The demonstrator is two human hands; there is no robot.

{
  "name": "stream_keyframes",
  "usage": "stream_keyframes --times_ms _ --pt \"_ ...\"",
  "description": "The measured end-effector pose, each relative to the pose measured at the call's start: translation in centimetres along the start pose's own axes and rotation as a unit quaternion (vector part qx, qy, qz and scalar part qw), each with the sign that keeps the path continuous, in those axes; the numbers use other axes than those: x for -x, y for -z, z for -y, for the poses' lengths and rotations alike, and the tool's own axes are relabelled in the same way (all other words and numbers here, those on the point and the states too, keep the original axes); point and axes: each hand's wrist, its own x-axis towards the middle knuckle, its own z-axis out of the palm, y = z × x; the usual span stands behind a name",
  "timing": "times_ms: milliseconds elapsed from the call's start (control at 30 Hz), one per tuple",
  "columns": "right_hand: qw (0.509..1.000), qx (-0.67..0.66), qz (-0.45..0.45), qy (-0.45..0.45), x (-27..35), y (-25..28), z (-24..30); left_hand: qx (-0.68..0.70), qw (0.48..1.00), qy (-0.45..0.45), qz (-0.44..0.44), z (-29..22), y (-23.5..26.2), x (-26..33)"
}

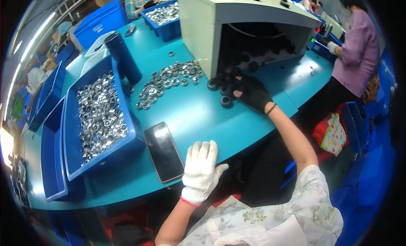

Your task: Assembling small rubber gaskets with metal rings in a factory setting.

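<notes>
My left hand [200,167], in a white knitted glove, lies palm down at the table's near edge beside a dark-screened phone [163,151]. Its fingers are stretched out and nothing is in them. My right hand [253,93], in a black glove with bare fingertips, reaches to the mouth of a cream box-shaped machine [197,32]. The fingers curl round black ring-shaped parts [226,101] heaped there; how many they hold cannot be made out against the dark glove. Left of the machine, small shiny metal rings [172,74] lie spread in a curved band.
A blue bin [134,138] full of metal parts stands left, with an empty blue tray [53,161] beside it. A dark bottle [123,57] stands behind. Another filled bin [158,29] sits farther back. A person in purple [358,51] works at right.
</notes>
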Motion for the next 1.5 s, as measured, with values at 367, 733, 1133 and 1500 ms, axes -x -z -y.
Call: stream_keyframes --times_ms 367,733,1133,1500 --pt "0.957 0.072 -0.08 0.268 -2.6 -1.1 12.2 -0.029 1.0 0.007 -0.003 1.3 0.5 0.7" --pt "0.925 0.159 0.132 0.318 -14.5 -14.6 23.6 -0.036 0.999 -0.004 0.018 1.7 -0.2 1.0" --pt "0.937 0.108 -0.001 0.334 -9.4 -11.4 15.6 -0.037 0.999 -0.033 -0.006 2.4 -0.3 1.3" --pt "0.939 0.154 -0.037 0.304 -4.4 -9.2 13.4 -0.045 0.998 -0.03 -0.017 1.6 -0.5 1.1"
